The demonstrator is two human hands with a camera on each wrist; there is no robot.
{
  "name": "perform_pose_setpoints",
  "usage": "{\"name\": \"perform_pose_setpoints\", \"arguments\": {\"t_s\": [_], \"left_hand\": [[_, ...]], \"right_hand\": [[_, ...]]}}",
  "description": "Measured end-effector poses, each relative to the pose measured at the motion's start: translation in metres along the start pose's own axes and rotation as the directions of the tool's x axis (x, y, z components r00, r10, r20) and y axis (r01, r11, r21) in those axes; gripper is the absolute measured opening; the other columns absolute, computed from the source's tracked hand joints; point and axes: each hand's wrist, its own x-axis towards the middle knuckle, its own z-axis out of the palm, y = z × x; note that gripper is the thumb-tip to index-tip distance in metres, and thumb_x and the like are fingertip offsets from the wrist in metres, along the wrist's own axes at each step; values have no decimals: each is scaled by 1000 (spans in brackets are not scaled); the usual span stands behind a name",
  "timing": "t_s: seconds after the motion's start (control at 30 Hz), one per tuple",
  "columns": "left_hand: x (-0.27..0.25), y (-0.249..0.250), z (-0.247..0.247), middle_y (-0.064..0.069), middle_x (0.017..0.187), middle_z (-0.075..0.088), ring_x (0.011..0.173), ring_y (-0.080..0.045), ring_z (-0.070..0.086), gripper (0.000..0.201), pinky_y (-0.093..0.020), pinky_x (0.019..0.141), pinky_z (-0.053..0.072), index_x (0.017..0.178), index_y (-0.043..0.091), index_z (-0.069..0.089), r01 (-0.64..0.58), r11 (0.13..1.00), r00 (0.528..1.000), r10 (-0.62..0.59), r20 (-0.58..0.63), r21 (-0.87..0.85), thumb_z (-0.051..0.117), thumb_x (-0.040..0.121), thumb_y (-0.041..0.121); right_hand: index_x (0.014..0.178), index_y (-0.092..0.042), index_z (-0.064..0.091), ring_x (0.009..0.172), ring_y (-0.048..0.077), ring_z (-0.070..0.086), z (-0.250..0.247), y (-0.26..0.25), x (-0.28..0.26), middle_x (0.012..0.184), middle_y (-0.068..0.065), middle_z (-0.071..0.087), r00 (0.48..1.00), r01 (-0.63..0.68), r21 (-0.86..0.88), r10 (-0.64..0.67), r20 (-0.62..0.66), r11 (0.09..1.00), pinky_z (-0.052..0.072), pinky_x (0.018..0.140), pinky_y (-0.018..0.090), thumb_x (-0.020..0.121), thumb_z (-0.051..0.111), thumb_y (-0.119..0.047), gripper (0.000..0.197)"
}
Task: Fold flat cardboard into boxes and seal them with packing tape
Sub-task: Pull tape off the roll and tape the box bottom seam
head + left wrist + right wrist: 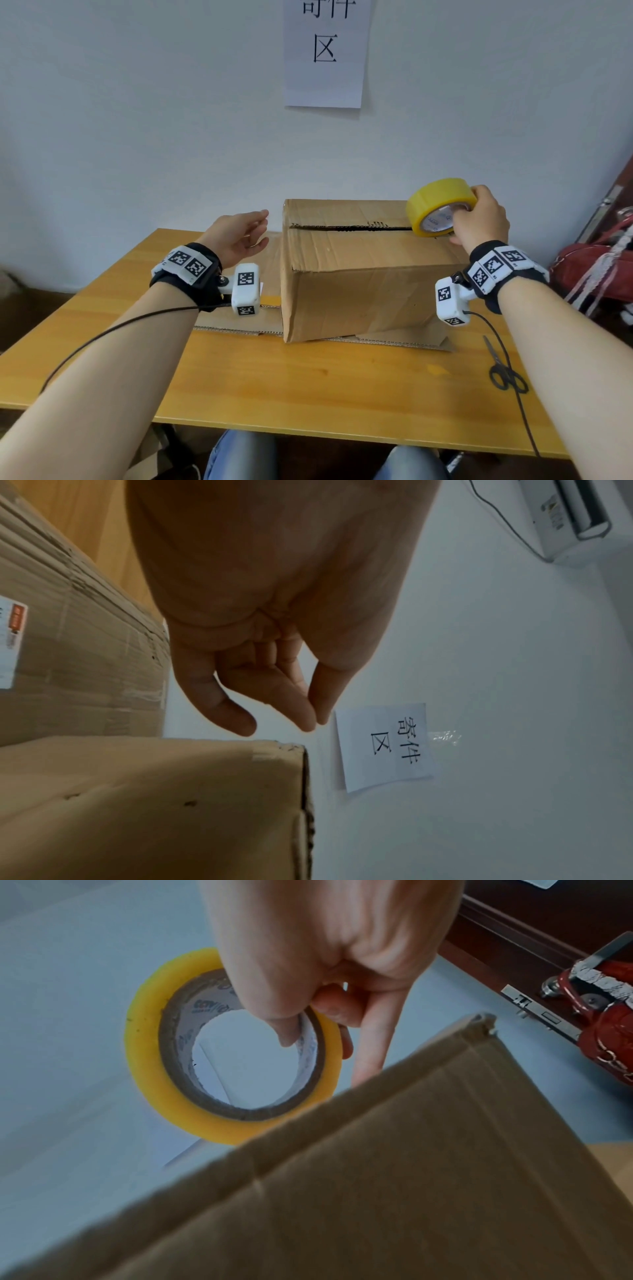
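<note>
A folded brown cardboard box (359, 267) stands on flat cardboard sheets (233, 327) on the wooden table (308, 387); its top flaps meet along a dark open seam. My right hand (479, 219) grips a yellow tape roll (436, 205) at the seam's right end, thumb inside the core, as the right wrist view shows with the tape roll (164, 1047) above the box (377, 1191). My left hand (243, 234) hovers just left of the box's top edge, fingers relaxed and holding nothing; in the left wrist view the left hand (274, 710) hangs over the box (154, 804).
Black scissors (503, 370) lie on the table at the right, near a wrist cable. A red bag (596, 270) sits beyond the table's right edge. A paper sign (325, 51) hangs on the white wall behind. My knees show below the front edge.
</note>
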Motion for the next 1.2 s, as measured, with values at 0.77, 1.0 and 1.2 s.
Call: {"name": "perform_pose_setpoints", "arguments": {"t_s": [0.77, 1.0, 1.2], "left_hand": [[6, -39, 6, 5, 80, 69, 66, -5, 66, 6, -30, 68, 59, 97, 16, 69, 131, 989, 987, -136, 81, 70, 70, 94, 21], [8, -36, 0, 3, 80, 72, 71, -6, 68, 7, -34, 82, 58, 100, 14, 70, 53, 976, 993, -75, 94, 212, 69, 94, 17], [3, -34, 2, 4, 77, 74, 72, -9, 71, 11, -35, 85, 58, 84, 18, 64, 12, 953, 998, -29, 53, 303, 69, 94, 20]], "right_hand": [[117, -22, 58, 95, 41, 66, 15, 4, 3, 109, 14, 66, 999, -19, 2, 18, 34, 1000, 60, 77, 53, 89, 51, -17, 30], [115, -22, 58, 95, 41, 66, 17, 3, 2, 108, 14, 67, 999, -18, -3, 19, 30, 1000, 60, 76, 52, 90, 52, -18, 27], [118, -23, 57, 95, 41, 66, 17, 2, 1, 110, 14, 67, 999, -20, -9, 20, 33, 1000, 60, 77, 53, 91, 52, -19, 28]]}}
